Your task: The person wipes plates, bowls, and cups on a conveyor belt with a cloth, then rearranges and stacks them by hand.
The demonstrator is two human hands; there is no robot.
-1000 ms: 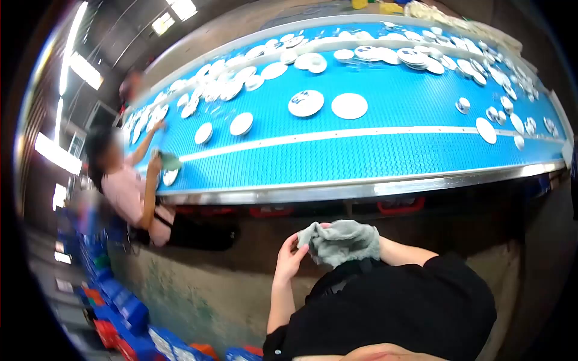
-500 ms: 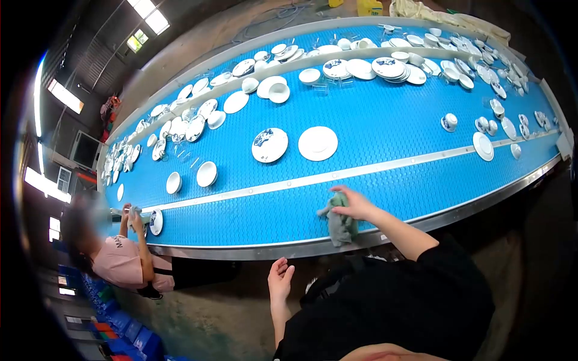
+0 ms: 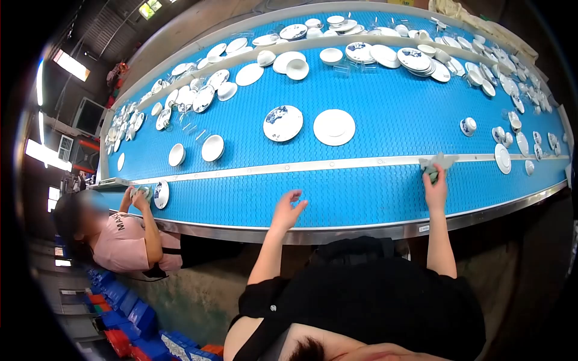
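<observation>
Holding the cloth [image 3: 444,161] is the right hand [image 3: 436,188], its fingers closed on the gathered fabric, with a loose end spreading past the fingertips over the divider [image 3: 333,165]. The left hand [image 3: 289,209] is partly open and grips nothing, above the near lane of the belt [image 3: 361,203] (contact cannot be told).

Change: half a second ago, the cloth was at the belt's near edge and the left hand was off the belt. The cloth is now farther in and to the right. Judged effect: the divider is within its reach, and the left hand is free to assist.

Containers: beyond the right grip, a cup [image 3: 471,124], contents indistinct; beyond and left of the left grip, two bowls [image 3: 212,148], no contents visible; far left and behind, bins [image 3: 142,317], contents unclear.
</observation>
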